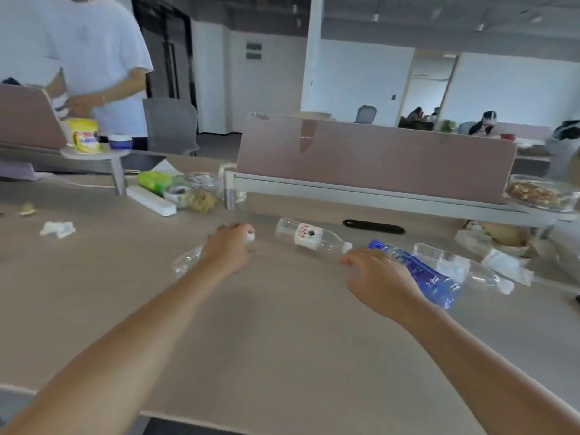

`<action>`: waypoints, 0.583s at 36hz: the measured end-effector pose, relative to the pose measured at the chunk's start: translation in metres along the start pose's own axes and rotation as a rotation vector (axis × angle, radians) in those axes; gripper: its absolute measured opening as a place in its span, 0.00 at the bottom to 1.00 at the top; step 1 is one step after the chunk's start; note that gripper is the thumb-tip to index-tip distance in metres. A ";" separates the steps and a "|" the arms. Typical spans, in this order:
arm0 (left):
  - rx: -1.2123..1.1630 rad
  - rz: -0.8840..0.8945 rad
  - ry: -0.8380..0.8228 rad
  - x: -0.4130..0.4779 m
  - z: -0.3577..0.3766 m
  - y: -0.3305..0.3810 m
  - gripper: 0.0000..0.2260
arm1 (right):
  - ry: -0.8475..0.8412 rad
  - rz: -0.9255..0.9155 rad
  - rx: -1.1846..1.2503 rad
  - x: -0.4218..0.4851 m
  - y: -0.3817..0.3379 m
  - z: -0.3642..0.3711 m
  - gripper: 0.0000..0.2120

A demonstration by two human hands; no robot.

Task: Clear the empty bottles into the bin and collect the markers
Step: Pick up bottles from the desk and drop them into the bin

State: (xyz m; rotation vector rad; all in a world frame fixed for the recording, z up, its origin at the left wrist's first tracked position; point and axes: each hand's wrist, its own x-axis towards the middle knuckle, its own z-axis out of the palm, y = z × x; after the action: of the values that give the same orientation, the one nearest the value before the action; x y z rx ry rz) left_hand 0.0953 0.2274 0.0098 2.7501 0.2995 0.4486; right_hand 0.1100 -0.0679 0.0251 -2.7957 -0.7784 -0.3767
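Several empty plastic bottles lie on the beige desk (282,334). My left hand (230,249) is closed over the neck of a clear bottle (188,260) whose white cap shows by my fingers. A clear bottle with a red-and-white label (309,237) lies between my hands, untouched. My right hand (381,277) rests on a blue-labelled bottle (430,277), fingers curled around it. Another clear bottle (464,265) lies behind that one. A black marker (373,227) lies near the partition. No bin is in view.
A pink partition (376,158) runs across the back of the desk. Crumpled tissues (58,229), a white power strip (150,199), a green pack (155,180) and jars sit at the left. Wrappers and food (502,243) clutter the right. A person in a white shirt (94,64) stands beyond.
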 end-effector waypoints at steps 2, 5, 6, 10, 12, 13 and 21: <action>0.040 -0.082 0.005 0.010 0.000 -0.020 0.24 | -0.003 -0.027 0.001 0.012 -0.008 0.007 0.19; 0.082 -0.156 -0.032 0.018 0.003 -0.037 0.30 | -0.009 -0.058 -0.020 0.022 -0.016 0.013 0.19; 0.094 -0.181 -0.053 0.020 0.005 -0.043 0.32 | -0.008 -0.067 -0.018 0.026 -0.019 0.017 0.19; 0.108 -0.251 -0.115 0.018 0.011 -0.057 0.34 | -0.013 -0.105 -0.022 0.046 -0.027 0.025 0.21; 0.104 -0.239 -0.117 0.015 0.012 -0.064 0.30 | -0.006 -0.114 -0.015 0.057 -0.029 0.028 0.22; 0.099 -0.231 -0.113 0.013 0.011 -0.066 0.29 | -0.002 -0.117 -0.007 0.064 -0.031 0.029 0.23; 0.092 -0.186 0.032 -0.009 -0.024 -0.073 0.28 | 0.030 -0.082 0.014 0.138 -0.039 0.049 0.28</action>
State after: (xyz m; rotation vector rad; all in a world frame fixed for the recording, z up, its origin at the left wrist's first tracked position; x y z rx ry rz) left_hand 0.0678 0.2993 0.0024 2.7714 0.5923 0.4393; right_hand 0.2125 0.0440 0.0253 -2.7453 -0.8870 -0.4241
